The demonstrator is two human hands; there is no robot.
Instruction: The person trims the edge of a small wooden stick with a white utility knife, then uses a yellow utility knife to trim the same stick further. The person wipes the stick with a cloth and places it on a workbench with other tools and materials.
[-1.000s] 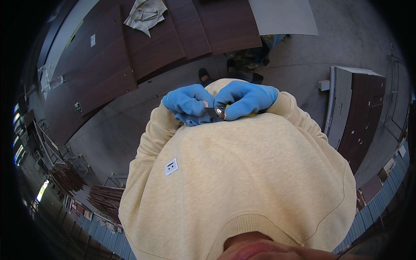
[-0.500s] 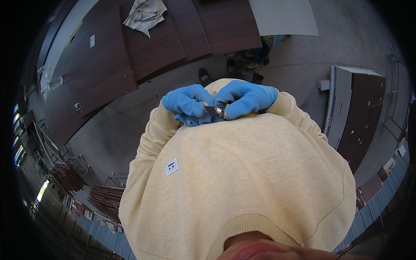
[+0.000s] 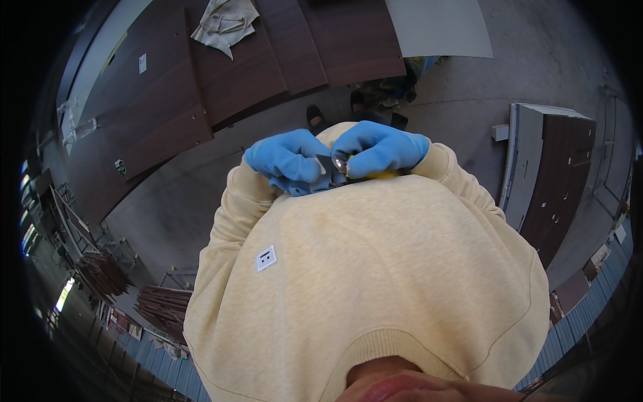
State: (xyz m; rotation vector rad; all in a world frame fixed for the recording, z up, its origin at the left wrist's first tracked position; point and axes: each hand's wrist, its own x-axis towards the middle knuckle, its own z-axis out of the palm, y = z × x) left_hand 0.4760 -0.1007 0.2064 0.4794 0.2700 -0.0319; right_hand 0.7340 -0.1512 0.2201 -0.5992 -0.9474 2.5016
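Both my hands wear blue gloves and meet in front of my cream sweatshirt. My right hand (image 3: 380,151) is closed around a utility knife (image 3: 341,164) with a yellow body and a metal front end. From that end a dark, flat blade points to the left. The fingers of my left hand (image 3: 288,161) are curled closed right at the blade, and a small pale spot shows at the thumb tip. Whether these fingers pinch the blade or something small is hidden.
Large dark brown panels (image 3: 241,80) lie ahead, with a crumpled beige cloth (image 3: 224,27) on top. A pale sheet (image 3: 439,30) sits beyond them. Another stack of panels (image 3: 559,174) stands at right. Brown strips (image 3: 164,305) are piled at left. My shoes (image 3: 315,115) show on the grey floor.
The right hand and knife have shifted slightly and turned, and the yellow body is blurred. My left hand has moved a little to the left.
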